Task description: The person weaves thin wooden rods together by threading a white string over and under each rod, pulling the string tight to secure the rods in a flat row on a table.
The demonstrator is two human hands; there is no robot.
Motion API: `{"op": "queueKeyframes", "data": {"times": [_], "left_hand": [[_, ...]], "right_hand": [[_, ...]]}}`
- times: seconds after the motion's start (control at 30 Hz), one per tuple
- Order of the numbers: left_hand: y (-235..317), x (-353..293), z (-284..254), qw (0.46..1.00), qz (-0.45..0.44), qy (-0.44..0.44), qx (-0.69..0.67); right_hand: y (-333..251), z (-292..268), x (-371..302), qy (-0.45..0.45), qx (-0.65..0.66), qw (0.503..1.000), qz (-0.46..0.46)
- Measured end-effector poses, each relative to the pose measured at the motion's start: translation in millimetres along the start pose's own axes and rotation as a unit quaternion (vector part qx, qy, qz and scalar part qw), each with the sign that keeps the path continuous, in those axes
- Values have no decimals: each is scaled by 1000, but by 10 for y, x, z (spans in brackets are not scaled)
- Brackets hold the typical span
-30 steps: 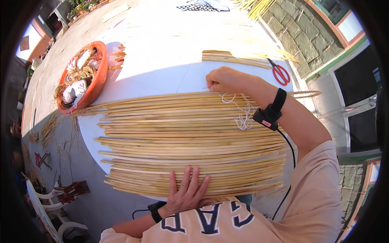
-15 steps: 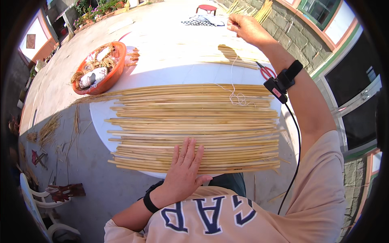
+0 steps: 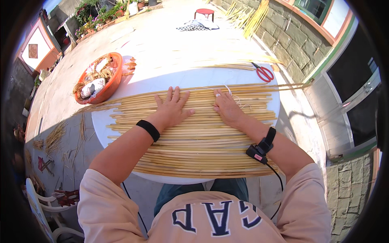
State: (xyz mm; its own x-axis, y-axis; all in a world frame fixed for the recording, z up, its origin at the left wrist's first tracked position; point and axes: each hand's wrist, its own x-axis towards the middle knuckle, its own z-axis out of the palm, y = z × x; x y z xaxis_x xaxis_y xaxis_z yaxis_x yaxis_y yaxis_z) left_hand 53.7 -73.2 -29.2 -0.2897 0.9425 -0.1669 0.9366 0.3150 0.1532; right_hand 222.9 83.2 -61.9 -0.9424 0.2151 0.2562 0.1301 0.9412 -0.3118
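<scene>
A mat of pale yellow stalks [image 3: 202,152], laid side by side, covers the near part of a white round table [image 3: 99,125]. My left hand [image 3: 172,110] rests flat on its far half, fingers spread. To the right, my right hand [image 3: 229,109] lies on the stalks by the far edge, fingers curled and pressed together; what is between them, if anything, is too small to make out. Loose white thread [image 3: 243,105] loops beside that hand and runs over the mat's far edge.
Red-handled scissors [image 3: 264,74] lie beyond the mat at the right, beside loose stalks [image 3: 233,65]. An orange basin [image 3: 116,77] holding bundled fibres stands at the far left. A red stool [image 3: 204,12] is farther off. A white chair [image 3: 50,208] sits at lower left.
My right hand has come down from high at the upper right onto the mat's far edge. My left hand has slid from the near edge to the far half.
</scene>
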Motion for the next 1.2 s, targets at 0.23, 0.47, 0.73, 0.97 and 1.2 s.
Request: {"op": "queueKeyframes", "data": {"times": [0.23, 0.47, 0.73, 0.97, 1.2], "left_hand": [[-7, 36, 96, 998, 7, 42, 43], [-124, 60, -33, 1000, 27, -1, -10], [-216, 90, 41, 998, -61, -3, -5], [-161, 98, 123, 998, -56, 21, 15], [-240, -16, -126, 996, -84, 26, -22]], "right_hand": [[44, 55, -36, 31, -14, 999, -23], [56, -77, 13, 27, 21, 999, -31], [498, -311, 1, 7, 10, 999, 46], [490, -341, -74, 82, 6, 997, 11], [-90, -762, -114, -38, 90, 984, 152]]}}
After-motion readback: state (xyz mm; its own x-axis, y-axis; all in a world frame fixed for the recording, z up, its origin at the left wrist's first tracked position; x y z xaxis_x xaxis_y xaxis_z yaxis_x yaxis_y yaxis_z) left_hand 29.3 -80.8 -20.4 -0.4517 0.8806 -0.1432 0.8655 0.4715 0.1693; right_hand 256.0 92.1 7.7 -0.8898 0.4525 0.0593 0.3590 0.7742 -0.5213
